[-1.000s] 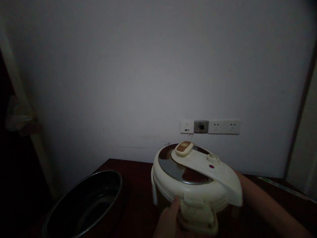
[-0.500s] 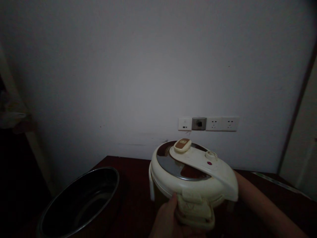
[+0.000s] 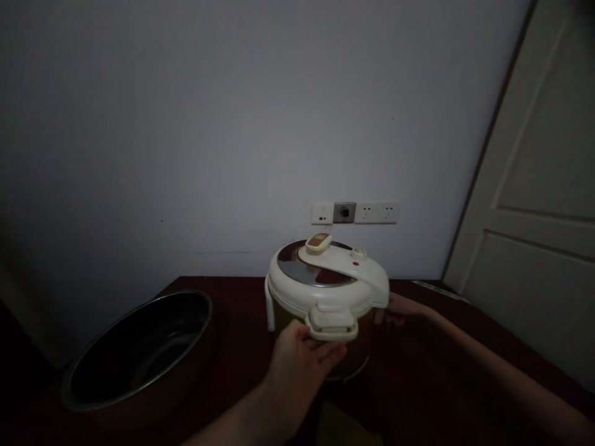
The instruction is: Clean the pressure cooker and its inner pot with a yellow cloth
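Observation:
A cream and brown electric pressure cooker (image 3: 320,300) stands upright on the dark red tabletop, its lid on. My left hand (image 3: 297,362) is closed at its front side handle, the thumb beside the handle and the fingers underneath. On the cooker's far right side, my right hand (image 3: 403,308) is against the body with curled fingers, partly hidden behind the lid's overhang. To the left sits a wide, dark oval pot (image 3: 139,396) with a metal rim and no lid.
Behind the table (image 3: 242,347) rises a pale wall with a row of sockets (image 3: 357,212) just above the cooker. A panelled door (image 3: 534,248) stands at the right. A patterned strip (image 3: 439,290) lies near the table's back right edge. Something yellowish (image 3: 344,424) shows dimly at the bottom.
The cooker appears lower and farther away, with its base now visible. More of both hands shows. The view has shifted to the right, bringing more of the door in.

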Tool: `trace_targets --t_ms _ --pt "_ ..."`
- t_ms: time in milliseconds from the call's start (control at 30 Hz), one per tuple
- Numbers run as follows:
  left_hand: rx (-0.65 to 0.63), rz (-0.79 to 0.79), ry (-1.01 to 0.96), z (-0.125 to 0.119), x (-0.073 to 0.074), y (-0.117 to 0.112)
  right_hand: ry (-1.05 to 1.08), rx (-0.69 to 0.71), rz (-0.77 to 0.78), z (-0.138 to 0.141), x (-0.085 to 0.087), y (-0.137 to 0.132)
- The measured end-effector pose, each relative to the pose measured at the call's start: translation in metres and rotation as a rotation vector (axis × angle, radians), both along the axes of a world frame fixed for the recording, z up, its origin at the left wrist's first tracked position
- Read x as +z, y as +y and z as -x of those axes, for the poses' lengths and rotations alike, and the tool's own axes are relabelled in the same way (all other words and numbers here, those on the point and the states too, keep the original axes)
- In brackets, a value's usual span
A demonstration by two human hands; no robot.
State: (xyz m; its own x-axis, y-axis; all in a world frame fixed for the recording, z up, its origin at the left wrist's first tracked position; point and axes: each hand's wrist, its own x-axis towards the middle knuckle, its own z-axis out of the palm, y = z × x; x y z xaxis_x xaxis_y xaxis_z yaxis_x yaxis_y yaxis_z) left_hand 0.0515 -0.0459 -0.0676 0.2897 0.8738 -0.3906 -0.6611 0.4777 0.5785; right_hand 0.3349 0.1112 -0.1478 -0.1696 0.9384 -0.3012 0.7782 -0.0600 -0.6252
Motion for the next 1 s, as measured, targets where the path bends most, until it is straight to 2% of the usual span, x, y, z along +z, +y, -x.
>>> trace_targets --t_ms 67,133,167,200,267,300,367,433,500,567,633,733,867,1000 --pt "-0.004 0.003 -0.042 0.0 -0.001 -0.003 -0.057 0.045 0.146 -0.007 -0.006 -0.03" --pt "-0.004 -0.015 -0.065 0.0 -0.003 -0.007 -0.14 0.14 0.17 0.0 -0.006 -0.068" --pt "0.003 -0.038 -0.07 0.001 -0.005 -0.008 -0.199 0.208 0.104 0.01 -0.004 -0.089" --pt "0.012 -0.069 -0.074 0.001 -0.008 -0.008 -0.272 0.284 -0.036 0.022 -0.002 -0.11" --pt "0.044 -0.113 -0.067 0.001 -0.017 -0.008 -0.376 0.295 -0.401 0.054 0.001 -0.15" --pt "0.074 -0.11 -0.046 0.002 -0.024 -0.007 -0.354 0.313 -0.485 0.071 0.0 -0.167" --pt "0.15 -0.048 0.024 0.004 -0.039 -0.002 -0.243 0.426 -0.589 0.101 -0.009 -0.193" --pt "0.222 0.029 0.095 0.008 -0.058 0.003 -0.213 0.533 -0.575 0.121 -0.026 -0.208" --pt "0.292 0.065 0.135 0.013 -0.075 0.011 -0.189 0.578 -0.542 0.131 -0.045 -0.215" --pt "0.379 0.069 0.159 0.02 -0.087 0.018 -0.143 0.554 -0.552 0.133 -0.058 -0.219" --pt "0.46 0.059 0.177 0.029 -0.094 0.027 -0.112 0.517 -0.58 0.128 -0.063 -0.223" --pt "0.545 0.03 0.198 0.045 -0.096 0.041 -0.137 0.45 -0.593 0.108 -0.065 -0.227" --pt "0.655 -0.016 0.235 0.069 -0.097 0.064 -0.079 0.233 -0.657 0.064 -0.074 -0.212" --pt "0.761 -0.169 0.294 0.091 -0.105 0.09 0.053 -0.078 -0.715 0.031 -0.083 -0.172"
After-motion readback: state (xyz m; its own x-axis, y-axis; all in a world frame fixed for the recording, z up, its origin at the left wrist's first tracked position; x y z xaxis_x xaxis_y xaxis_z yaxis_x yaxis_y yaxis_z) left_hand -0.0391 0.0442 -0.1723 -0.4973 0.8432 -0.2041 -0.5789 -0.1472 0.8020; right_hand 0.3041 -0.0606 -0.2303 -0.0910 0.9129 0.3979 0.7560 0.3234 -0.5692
